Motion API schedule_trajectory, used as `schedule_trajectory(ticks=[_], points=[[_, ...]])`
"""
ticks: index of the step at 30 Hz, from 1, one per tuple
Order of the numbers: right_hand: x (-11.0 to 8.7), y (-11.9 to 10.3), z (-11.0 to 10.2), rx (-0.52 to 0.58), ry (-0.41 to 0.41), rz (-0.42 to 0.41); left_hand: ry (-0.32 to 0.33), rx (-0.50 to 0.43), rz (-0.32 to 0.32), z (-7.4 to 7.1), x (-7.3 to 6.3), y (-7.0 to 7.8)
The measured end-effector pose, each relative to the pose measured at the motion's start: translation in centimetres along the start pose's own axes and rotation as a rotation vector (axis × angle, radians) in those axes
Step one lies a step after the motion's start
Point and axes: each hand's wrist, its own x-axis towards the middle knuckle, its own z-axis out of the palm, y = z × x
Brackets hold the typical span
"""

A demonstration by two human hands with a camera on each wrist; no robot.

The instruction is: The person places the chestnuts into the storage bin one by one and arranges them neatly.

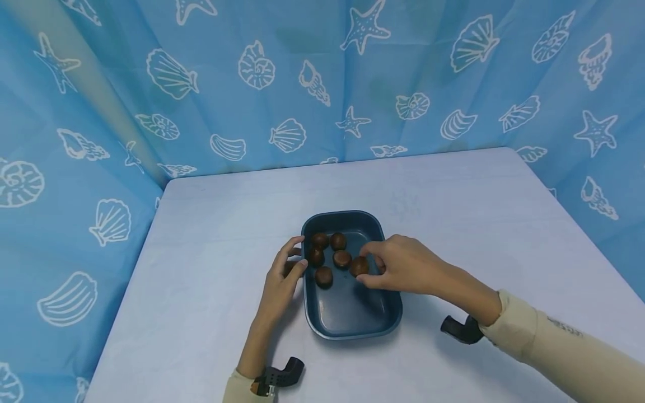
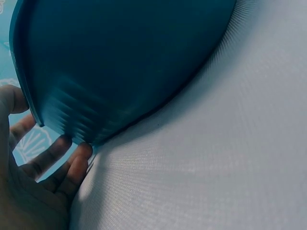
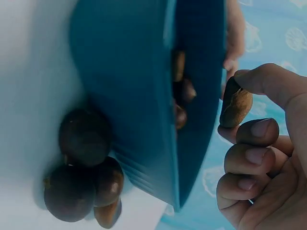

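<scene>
A dark blue plastic tub (image 1: pixel 347 330) stands on the table with several glossy brown chestnuts (image 1: pixel 323 276) in its left and far part. Over the right part of the tub, my right hand (image 1: pixel 403 263) pinches a chestnut (image 3: pixel 236 103) between thumb and index finger; the other fingers curl towards the palm. At the tub's left side is my left hand (image 1: pixel 282 280), its fingertips (image 2: pixel 82 151) touching the outer wall and its thumb by the rim. Several more dark brown chestnuts (image 3: pixel 84 136) lie against the tub's outside in the right wrist view; the head view does not show them.
A white cloth covers the table (image 1: pixel 227 235). Behind it and at its sides hangs a blue curtain (image 1: pixel 302 84) with white shell and starfish prints. Black wrist mounts (image 1: pixel 287 372) stick out from both wrists.
</scene>
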Motion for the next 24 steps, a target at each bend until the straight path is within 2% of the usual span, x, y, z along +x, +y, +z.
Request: schedule_trajectory(ticks=[7,14,24], points=[[1.3,0.1,0.8,-0.048,-0.085,-0.072,0.004,-0.001,-0.013,0.0,0.0,0.0],[2.6,-0.2,1.6,-0.066,-0.102,-0.074,0.02,0.012,-0.005,0.4,1.2,-4.2],[3.5,-0.7,2.7,-0.101,-0.154,-0.041,0.017,-0.004,-0.015,0.5,1.2,-4.1]])
